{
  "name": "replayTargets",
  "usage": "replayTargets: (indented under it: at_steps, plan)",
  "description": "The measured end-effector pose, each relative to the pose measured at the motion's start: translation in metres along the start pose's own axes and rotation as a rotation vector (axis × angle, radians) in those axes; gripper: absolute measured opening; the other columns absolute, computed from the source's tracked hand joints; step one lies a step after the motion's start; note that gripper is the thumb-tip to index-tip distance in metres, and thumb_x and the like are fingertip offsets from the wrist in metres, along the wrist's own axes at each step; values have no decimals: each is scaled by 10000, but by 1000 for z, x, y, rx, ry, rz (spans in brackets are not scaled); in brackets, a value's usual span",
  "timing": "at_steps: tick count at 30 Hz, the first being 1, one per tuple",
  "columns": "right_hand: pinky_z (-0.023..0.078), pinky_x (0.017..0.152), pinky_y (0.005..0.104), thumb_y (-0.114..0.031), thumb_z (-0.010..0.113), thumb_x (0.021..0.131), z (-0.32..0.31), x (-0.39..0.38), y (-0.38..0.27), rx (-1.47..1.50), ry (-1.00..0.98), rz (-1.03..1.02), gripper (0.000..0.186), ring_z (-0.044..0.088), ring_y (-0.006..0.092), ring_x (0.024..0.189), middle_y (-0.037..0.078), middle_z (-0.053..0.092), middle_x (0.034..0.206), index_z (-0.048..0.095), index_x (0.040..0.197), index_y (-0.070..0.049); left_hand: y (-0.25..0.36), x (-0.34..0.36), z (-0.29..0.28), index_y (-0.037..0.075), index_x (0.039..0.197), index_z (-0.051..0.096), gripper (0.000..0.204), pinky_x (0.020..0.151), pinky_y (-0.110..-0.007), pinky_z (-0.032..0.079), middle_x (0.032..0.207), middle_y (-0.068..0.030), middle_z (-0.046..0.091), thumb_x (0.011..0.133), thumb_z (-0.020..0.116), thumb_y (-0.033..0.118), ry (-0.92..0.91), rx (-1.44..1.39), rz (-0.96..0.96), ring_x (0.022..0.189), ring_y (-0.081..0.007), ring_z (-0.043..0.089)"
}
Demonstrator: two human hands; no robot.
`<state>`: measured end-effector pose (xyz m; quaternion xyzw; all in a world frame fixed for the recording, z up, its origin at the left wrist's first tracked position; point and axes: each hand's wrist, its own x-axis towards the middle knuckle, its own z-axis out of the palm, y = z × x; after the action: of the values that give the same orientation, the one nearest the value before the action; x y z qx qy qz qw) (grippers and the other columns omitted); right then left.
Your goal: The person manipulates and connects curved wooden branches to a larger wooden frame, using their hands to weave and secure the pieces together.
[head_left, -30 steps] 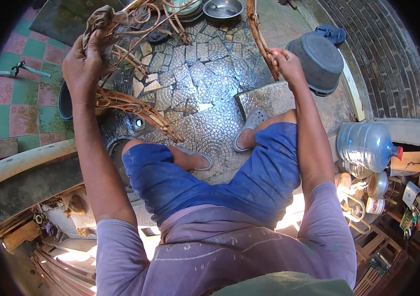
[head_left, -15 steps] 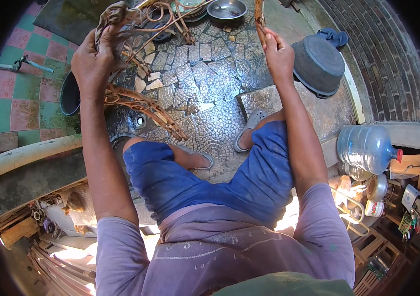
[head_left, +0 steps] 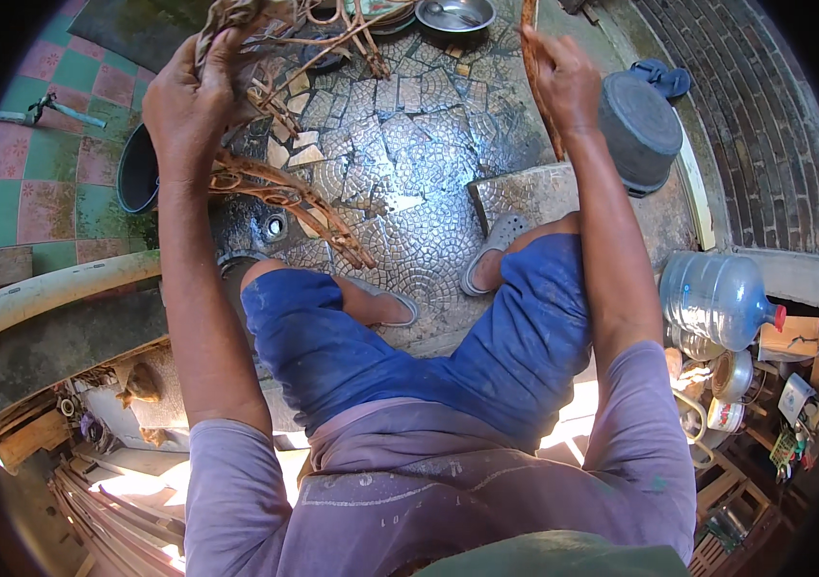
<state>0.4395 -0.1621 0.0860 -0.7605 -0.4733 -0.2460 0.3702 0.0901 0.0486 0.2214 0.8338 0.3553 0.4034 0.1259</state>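
Observation:
My left hand (head_left: 193, 101), raised at the upper left, is closed on a wet-looking brownish-grey cloth (head_left: 236, 17). Twisted brown branches (head_left: 284, 197), curled into loops, spread beside and below that hand; whether it also grips one of them is hidden. At the upper right, the curled fingers of my right hand (head_left: 568, 85) hold a slim brown wooden stick (head_left: 542, 111), whose lower end hangs toward the floor and whose top runs out of view.
A dark basin (head_left: 137, 173) stands left of the branches. Farther off is a metal bowl (head_left: 455, 13). An upturned grey tub (head_left: 638, 135) rests on the right ledge, with a clear blue water jug (head_left: 717, 293) nearer me. The mosaic floor (head_left: 409, 240) looks wet.
My right hand has moved right with the stick, more of which now shows below the fingers. My left hand and its cloth have shifted slightly upward.

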Motion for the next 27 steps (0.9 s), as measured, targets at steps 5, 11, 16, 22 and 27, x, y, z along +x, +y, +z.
replayTargets:
  at_steps: [5,11,16,22,27]
  plan:
    - [514,666,451,-198,721,908,5,-2,5,-62,5,-88,241,649,321,768,72,606,811,770,1131,-275,-3,4,-2,89,1141,752,378,729,-338,531,865,-133,760,986,682,426,12,-33,14,747,-199,696]
    - [513,653,441,-207,747,891,2,7,6,-57,18,-90,233,652,293,753,48,600,789,780,1105,-294,-2,1,2,90,1137,750,360,726,-338,532,859,-128,759,991,678,411,24,-58,32,738,-185,691]
    - [512,651,446,-211,741,905,0,-12,11,-109,3,-128,208,646,308,740,56,610,784,778,1100,-269,2,-1,1,114,1116,753,350,708,-352,529,835,-154,735,990,664,428,12,11,30,739,-259,710]
    - [522,656,372,-214,658,998,-1,-14,-3,121,110,65,205,702,226,783,69,704,890,755,1173,-172,10,-2,-2,139,1208,736,463,786,-307,524,899,-102,757,983,634,531,-16,44,-105,799,-141,668]
    - [523,691,279,-222,597,1052,-30,-5,-79,937,93,464,285,623,95,740,22,704,890,698,1238,-31,19,2,-12,82,1094,719,426,735,-428,516,901,-181,726,1017,554,468,-10,51,28,848,-369,697]
